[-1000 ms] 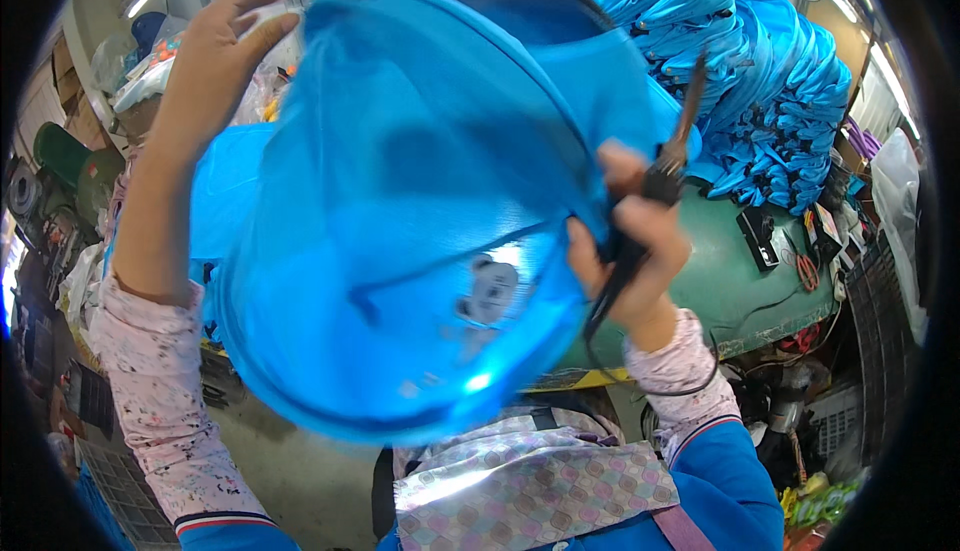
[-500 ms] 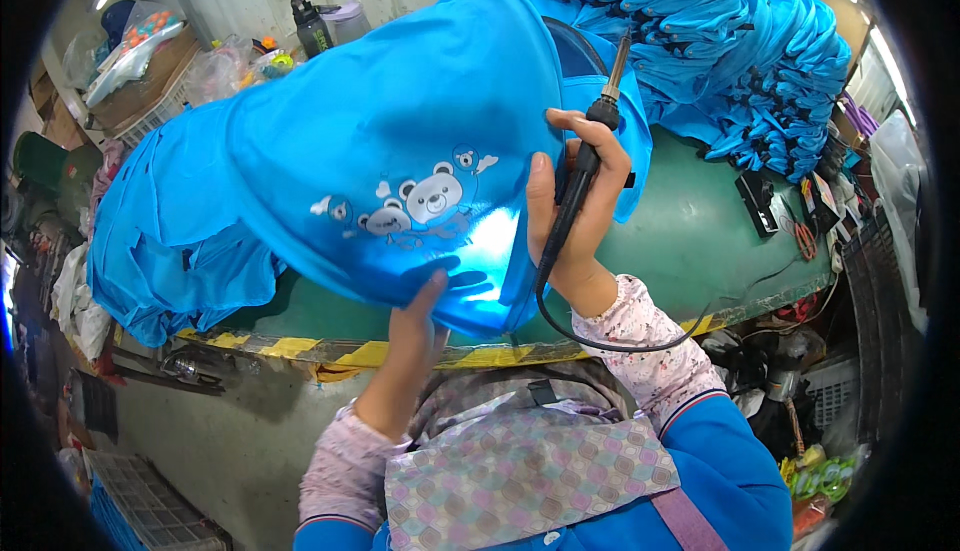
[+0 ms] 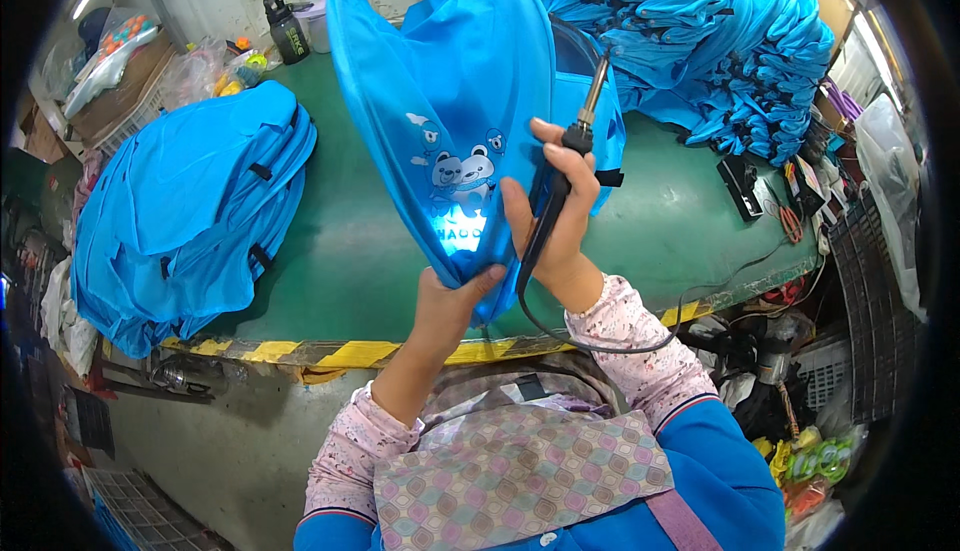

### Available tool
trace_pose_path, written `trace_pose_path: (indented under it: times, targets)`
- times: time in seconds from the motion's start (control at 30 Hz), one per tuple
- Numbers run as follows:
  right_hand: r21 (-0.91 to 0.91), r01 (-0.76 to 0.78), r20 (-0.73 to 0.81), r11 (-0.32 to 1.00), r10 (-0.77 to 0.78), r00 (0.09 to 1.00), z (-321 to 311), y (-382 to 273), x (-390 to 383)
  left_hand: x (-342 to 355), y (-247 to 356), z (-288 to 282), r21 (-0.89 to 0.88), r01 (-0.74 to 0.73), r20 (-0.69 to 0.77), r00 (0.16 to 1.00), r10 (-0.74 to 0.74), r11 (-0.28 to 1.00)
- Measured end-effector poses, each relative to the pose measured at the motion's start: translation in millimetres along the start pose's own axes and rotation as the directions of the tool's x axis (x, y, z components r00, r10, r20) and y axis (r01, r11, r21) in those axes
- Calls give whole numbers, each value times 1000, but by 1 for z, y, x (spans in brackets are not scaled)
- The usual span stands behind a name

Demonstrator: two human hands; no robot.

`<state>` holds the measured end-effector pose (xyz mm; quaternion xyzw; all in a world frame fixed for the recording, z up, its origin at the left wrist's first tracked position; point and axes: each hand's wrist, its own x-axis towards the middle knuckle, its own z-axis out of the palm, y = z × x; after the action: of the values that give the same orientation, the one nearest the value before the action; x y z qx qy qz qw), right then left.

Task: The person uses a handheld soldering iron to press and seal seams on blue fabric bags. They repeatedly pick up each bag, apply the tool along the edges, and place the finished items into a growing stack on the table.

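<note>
On my feed: left hand (image 3: 445, 303) pinching lower edge of blue fabric piece (image 3: 470, 71), raised over green surface (image 3: 340, 241), right of folded blue stack (image 3: 190, 211). Right hand (image 3: 567, 213) grasping black soldering iron (image 3: 545, 223), tip upward.

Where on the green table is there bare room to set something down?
Two bare patches on the green table: between the left blue stack and the held blue piece; and between the right hand and the black object, though a cable crosses its near part. Crowded: back right, under the blue pile.
</note>
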<state>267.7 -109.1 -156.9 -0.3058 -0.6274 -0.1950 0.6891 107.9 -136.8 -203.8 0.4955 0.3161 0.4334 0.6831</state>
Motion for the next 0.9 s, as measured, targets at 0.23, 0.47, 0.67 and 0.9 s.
trace_pose_path:
  times: [0.23, 0.47, 0.67, 0.9]
  targets:
    - [-112, 16, 253, 994, 13, 967, -81, -70, -10, 1, -3, -6, -168, -76, -106, 993, 58, 983]
    - [-155, 226, 406, 962, -146, 902, -84, -71, -38, 2, -7, -3, -159, -124, -123, 987, 105, 979]
    - [-164, 372, 435, 914, -272, 858, -78, -58, -44, 0, -5, 2, -85, -150, -162, 978, 135, 985]
    - [-62, -4, 358, 998, 26, 933, -78, -59, -20, 2, -7, 0, -55, -175, -165, 972, 164, 983]
